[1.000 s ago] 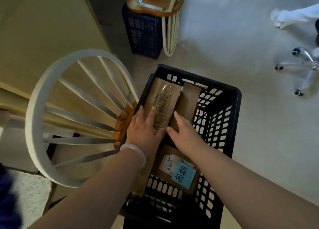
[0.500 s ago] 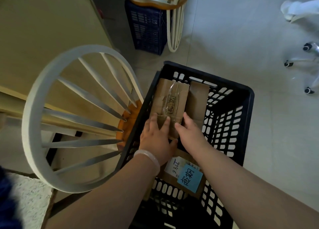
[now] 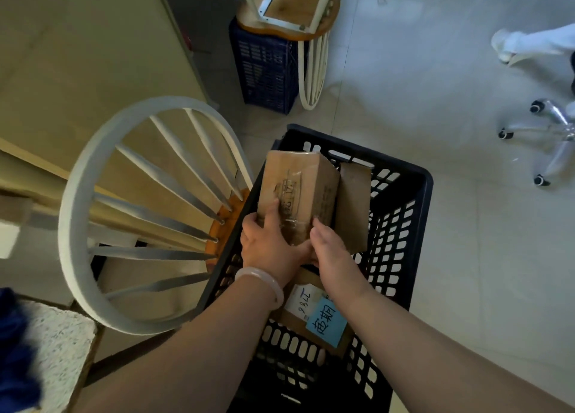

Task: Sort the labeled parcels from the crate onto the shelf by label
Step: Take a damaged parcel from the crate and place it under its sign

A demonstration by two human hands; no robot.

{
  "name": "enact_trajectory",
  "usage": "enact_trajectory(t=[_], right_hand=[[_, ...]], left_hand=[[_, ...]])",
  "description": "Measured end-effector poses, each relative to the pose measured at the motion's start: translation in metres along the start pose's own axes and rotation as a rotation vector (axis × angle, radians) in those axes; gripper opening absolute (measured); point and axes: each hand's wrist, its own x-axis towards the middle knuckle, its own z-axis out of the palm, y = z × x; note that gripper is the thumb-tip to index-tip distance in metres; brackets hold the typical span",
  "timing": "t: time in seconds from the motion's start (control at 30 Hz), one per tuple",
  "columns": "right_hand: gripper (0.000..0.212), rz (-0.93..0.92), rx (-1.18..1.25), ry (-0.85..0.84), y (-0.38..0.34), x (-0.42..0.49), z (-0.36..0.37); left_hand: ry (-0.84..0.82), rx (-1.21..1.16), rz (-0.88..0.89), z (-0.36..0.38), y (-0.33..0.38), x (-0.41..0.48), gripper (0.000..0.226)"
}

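A black plastic crate [image 3: 404,213] stands on the floor below me. Both hands grip the near end of a taped brown cardboard parcel [image 3: 298,188] with a handwritten label, tilted up above the crate. My left hand [image 3: 270,244], with a pale bracelet on its wrist, holds the parcel's left side. My right hand [image 3: 333,251] holds its right side. A second brown parcel [image 3: 354,207] leans in the crate just right of it. Nearer to me lies a third parcel [image 3: 314,313] carrying a white label and a blue sticky note.
A white spindle-back chair [image 3: 93,213] stands close on the left of the crate. A dark blue crate [image 3: 264,67] with an upturned stool [image 3: 289,8] on it stands farther back. An office chair base [image 3: 547,139] is at the right. A beige cabinet [image 3: 77,55] fills the upper left.
Both hands closed on the taped parcel and lifted its near end, raising it out of the crate toward me. The head view shifted slightly.
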Motion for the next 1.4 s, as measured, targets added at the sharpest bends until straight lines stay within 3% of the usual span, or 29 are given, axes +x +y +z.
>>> enact_trajectory(t=[0.17,0.27,0.37,0.5,0.6,0.7,0.77,0.87,0.93,1.03,1.17,1.3,1.4], right_hand=[[0.049,-0.149,-0.171,-0.079,-0.023,-0.037,-0.019],[0.066,-0.191,-0.316,0.098,-0.036,-0.040,-0.041],[0.083,-0.080,-0.302,0.198,-0.049,-0.041,-0.065],[0.048,-0.060,-0.179,0.082,-0.064,-0.054,-0.085],[0.045,-0.141,-0.164,0.041,-0.071,-0.068,-0.095],[0.056,-0.233,-0.193,0.007,-0.075,-0.079,-0.102],[0.056,-0.307,-0.213,-0.020,-0.074,-0.088,-0.103],[0.057,-0.431,-0.215,-0.033,-0.070,-0.098,-0.097],[0.067,-0.477,-0.216,-0.008,-0.064,-0.102,-0.095],[0.071,-0.486,-0.216,0.022,-0.066,-0.113,-0.097],[0.048,-0.508,-0.270,0.045,-0.071,-0.118,-0.109],[0.072,-0.415,-0.305,0.177,-0.080,-0.112,-0.127],[0.062,-0.351,-0.225,0.071,-0.084,-0.110,-0.132]], left_hand=[[0.048,-0.198,-0.073,-0.026,0.013,-0.030,0.093],[0.053,-0.338,-0.019,-0.040,0.017,-0.048,0.090],[-0.002,-0.524,0.030,-0.049,0.026,-0.069,0.088],[-0.104,-0.662,0.053,-0.053,0.039,-0.086,0.080],[-0.051,-0.483,0.138,-0.054,0.053,-0.096,0.073],[0.155,-0.200,0.170,-0.055,0.068,-0.102,0.074],[0.219,-0.119,0.173,-0.053,0.076,-0.107,0.087],[0.160,-0.036,0.138,-0.048,0.086,-0.116,0.120],[0.146,-0.008,0.114,-0.048,0.090,-0.121,0.131],[0.140,-0.063,0.095,-0.048,0.094,-0.124,0.134],[0.110,-0.232,0.048,-0.049,0.099,-0.129,0.135],[0.033,-0.439,0.093,-0.054,0.096,-0.134,0.125],[-0.052,-0.579,0.156,-0.054,0.092,-0.132,0.127]])
